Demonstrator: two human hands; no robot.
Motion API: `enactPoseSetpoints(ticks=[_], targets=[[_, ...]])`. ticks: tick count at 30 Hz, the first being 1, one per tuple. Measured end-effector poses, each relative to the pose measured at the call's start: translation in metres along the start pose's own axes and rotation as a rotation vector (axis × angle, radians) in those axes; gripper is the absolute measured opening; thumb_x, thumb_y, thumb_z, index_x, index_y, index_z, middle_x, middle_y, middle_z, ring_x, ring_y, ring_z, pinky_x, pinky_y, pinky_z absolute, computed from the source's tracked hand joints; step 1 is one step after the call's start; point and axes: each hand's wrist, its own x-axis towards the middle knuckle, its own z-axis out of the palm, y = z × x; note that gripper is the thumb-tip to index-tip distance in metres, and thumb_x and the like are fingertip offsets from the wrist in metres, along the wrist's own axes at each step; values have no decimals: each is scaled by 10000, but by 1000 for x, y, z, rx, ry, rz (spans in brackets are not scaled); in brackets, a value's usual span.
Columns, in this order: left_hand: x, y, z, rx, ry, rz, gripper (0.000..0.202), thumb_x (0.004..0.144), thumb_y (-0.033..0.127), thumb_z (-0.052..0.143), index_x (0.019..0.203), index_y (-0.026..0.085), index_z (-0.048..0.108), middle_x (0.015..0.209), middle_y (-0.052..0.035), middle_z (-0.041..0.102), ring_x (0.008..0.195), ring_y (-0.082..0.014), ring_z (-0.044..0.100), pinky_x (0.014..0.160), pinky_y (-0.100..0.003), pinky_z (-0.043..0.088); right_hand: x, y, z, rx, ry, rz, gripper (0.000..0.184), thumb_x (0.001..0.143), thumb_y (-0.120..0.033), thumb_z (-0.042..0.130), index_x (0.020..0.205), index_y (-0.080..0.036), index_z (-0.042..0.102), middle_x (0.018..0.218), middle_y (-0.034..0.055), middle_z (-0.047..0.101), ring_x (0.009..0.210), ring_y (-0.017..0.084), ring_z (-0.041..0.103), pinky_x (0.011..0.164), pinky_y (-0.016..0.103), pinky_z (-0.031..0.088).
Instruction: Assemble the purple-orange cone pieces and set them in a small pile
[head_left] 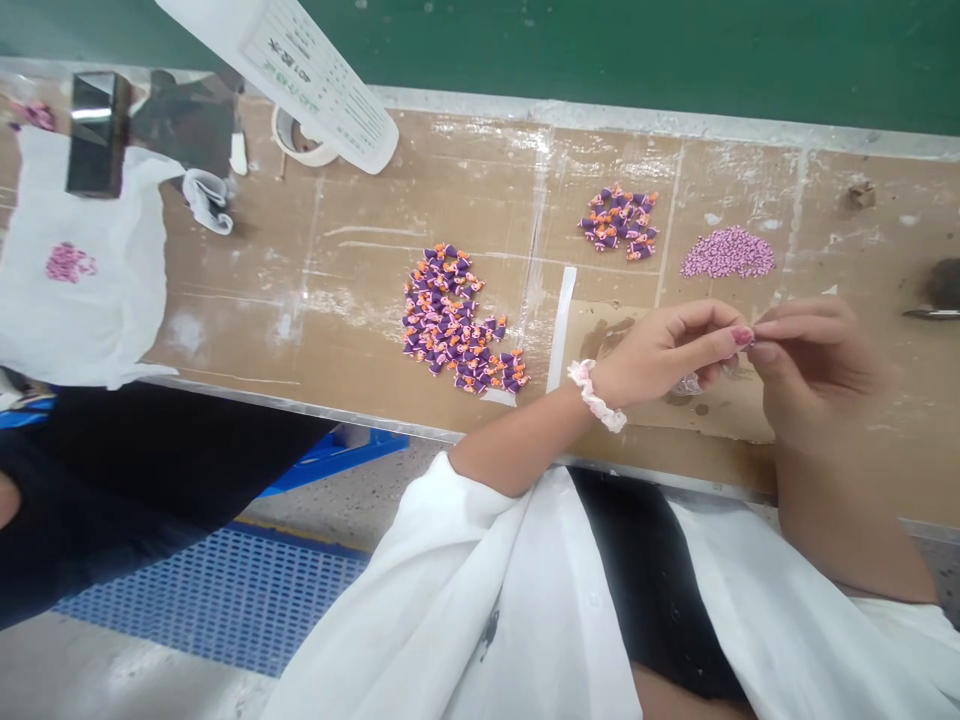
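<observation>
My left hand (690, 350), with a white-and-pink band on its wrist, is closed in a pinch above the cardboard work surface. Opposite it, my right hand (814, 365) is partly smeared by motion, its thumb and finger pinched at the left fingertips. What lies between the two pinches is too small to name. A clear, shiny bit shows under the left fingers; I cannot tell what it is. Just beyond my hands lies a pile of tiny pink pieces (727, 252). To its left sits a small group of purple, orange and pink figures (619, 222).
A larger pile of such figures (454, 320) lies left of a white strip (561, 328). Farther left are a big white bottle (322, 85), a tape roll (289, 135), a dark box (97, 135) and a white cloth (112, 290). A person in dark clothes is at lower left.
</observation>
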Motion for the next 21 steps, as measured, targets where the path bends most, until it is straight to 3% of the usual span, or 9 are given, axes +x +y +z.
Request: enactPoseSetpoints(ticks=[5, 11, 18, 21], targets=[[-2, 0, 1, 204, 56, 147, 280, 878, 448, 566, 856, 169, 573, 769, 11, 534, 600, -40, 491, 588, -216, 423, -1, 1, -1, -65, -3, -62, 186, 789, -193, 704, 919, -324, 682, 811, -15, 623, 709, 147, 595, 592, 330, 466], [-3, 1, 1, 501, 157, 321, 257, 918, 371, 506, 824, 178, 647, 782, -20, 596, 703, -82, 527, 736, -241, 434, -5, 4, -1, -116, 8, -81, 197, 793, -189, 683, 931, -324, 644, 815, -14, 609, 726, 170, 585, 605, 361, 461], [-5, -2, 3, 349, 69, 243, 319, 931, 420, 462, 926, 171, 661, 862, -22, 571, 606, -54, 552, 609, -228, 453, -6, 4, -3, -169, 15, -86, 147, 828, -193, 610, 921, -304, 584, 839, 2, 585, 745, 178, 576, 642, 388, 468], [-5, -3, 4, 323, 98, 230, 277, 903, 413, 525, 909, 172, 661, 862, -25, 594, 627, -60, 554, 635, -228, 459, -7, 4, -3, -155, 6, -81, 142, 828, -194, 609, 915, -301, 578, 846, 0, 578, 747, 172, 574, 644, 381, 465]])
